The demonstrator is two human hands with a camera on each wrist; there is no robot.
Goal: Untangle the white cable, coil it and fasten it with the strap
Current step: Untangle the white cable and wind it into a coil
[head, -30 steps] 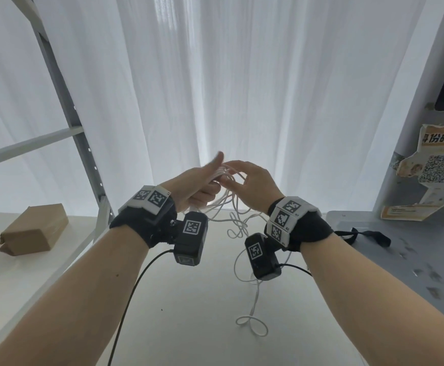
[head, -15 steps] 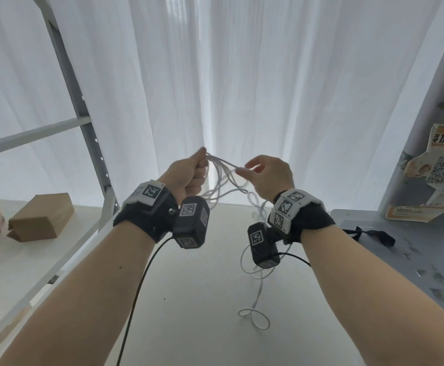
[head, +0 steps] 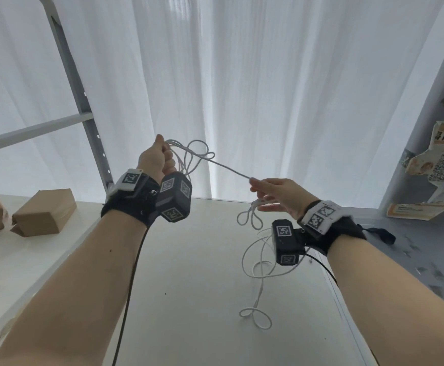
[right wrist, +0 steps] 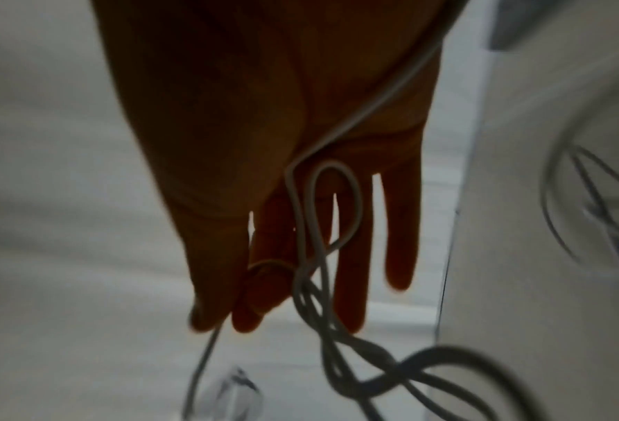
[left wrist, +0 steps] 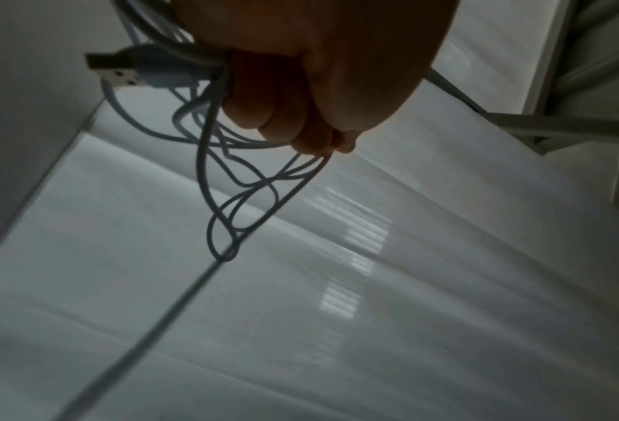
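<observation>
above the tabletop (head: 189, 286), left hand (head: 154, 161) fisted around bunched white cable (head: 226, 169) loops. right hand (head: 281, 192) pinches a taut strand at thumb and forefinger, other fingers straight; slack hangs down.

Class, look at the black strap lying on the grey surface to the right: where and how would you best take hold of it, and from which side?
Probably pinch the black strap at its free looped end, coming from above. It lies flat on the grey surface, beyond the right hand's wrist, and that end is the only part showing.

Backlit curtain (head: 242, 88), wrist cams dim, blurry
</observation>
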